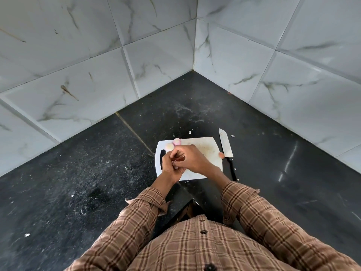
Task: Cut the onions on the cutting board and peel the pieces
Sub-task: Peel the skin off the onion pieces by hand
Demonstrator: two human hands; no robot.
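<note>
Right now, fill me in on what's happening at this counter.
A person in a checked shirt holds both hands together over the white cutting board; the left hand and right hand seem to be peeling something small, mostly hidden. Two onion pieces sit at the board's far corner. The knife lies unused on the counter, right of the board.

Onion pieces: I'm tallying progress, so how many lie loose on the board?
2, at the cutting board's far left corner: a pinkish onion piece at the edge and a pale onion piece beside it. The hands may hide another.
</note>
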